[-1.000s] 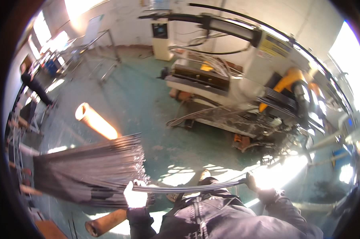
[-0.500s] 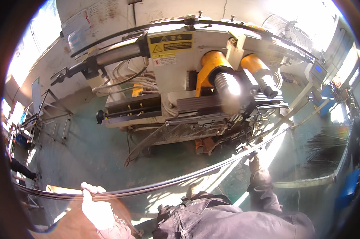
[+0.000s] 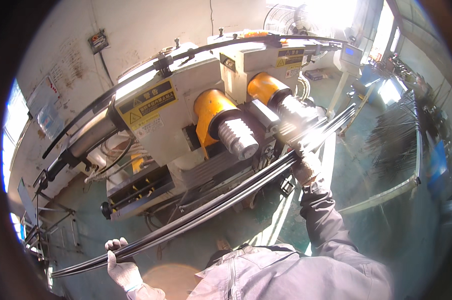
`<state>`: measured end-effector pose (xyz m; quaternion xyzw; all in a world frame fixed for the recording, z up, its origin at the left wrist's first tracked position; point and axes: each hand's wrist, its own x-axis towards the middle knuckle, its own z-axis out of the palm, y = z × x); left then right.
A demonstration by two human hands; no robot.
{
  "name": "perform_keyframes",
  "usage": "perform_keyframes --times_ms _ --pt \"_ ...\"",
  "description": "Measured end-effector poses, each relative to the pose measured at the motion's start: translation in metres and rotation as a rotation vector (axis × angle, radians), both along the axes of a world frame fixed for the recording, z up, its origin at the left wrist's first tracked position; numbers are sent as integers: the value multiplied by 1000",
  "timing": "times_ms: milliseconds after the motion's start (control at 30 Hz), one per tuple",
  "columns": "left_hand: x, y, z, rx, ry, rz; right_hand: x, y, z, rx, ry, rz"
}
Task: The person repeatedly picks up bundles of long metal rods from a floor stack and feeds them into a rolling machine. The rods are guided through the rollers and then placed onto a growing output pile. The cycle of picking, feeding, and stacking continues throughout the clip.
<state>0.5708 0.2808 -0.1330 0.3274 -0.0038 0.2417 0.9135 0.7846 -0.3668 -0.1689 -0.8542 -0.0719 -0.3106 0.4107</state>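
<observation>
A bundle of several long dark metal rods (image 3: pixel 213 206) runs slantwise across the head view, from low at the left up to the right. My left hand (image 3: pixel 122 267), in a pale work glove, is closed around the rods near their left end, thumb on the near side. Farther right, my gloved right hand (image 3: pixel 306 169) grips the same bundle, its fingers partly hidden by rods and glare. The rods pass in front of a machine with two ridged metal rollers, the left roller (image 3: pixel 238 139) and the right roller (image 3: pixel 297 112), in orange housings.
The machine body (image 3: pixel 181 112) carries yellow-and-black warning labels and a hydraulic cylinder (image 3: pixel 91 140) at its left. A small control screen (image 3: pixel 350 54) stands at the far right. More thin rods (image 3: pixel 393 137) lie in a rack at the right. A metal frame stand (image 3: pixel 56 220) is on the left.
The bundle has risen and come closer to the rollers, its right end now higher. My right hand has moved up with it. The view has shifted, bringing the rollers nearer.
</observation>
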Motion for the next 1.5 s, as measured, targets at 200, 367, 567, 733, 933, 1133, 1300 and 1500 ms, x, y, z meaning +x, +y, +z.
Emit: perform_keyframes --times_ms 200,367,567,733,933,1133,1300,1500 --pt "60 16 -21 -44 266 146 47 39 -18 -480 219 -457" --pt "113 -22 -41 -106 523 164 75 55 -46 -475 174 -408" --pt "152 -76 -56 -42 514 -135 140 50 -111 -495 261 -453" --pt "174 -76 -52 -157 554 -79 187 39 -158 -866 453 -554" --pt "169 -7 -48 -91 475 181 170 50 -120 -797 367 -524" --pt "161 18 -57 128 454 207 141 75 -79 -655 340 -669" --pt "182 -52 -65 45 621 238 136 82 -62 -908 480 -523" --pt "189 -49 -72 -321 516 70 132 58 -54 -942 338 -424"
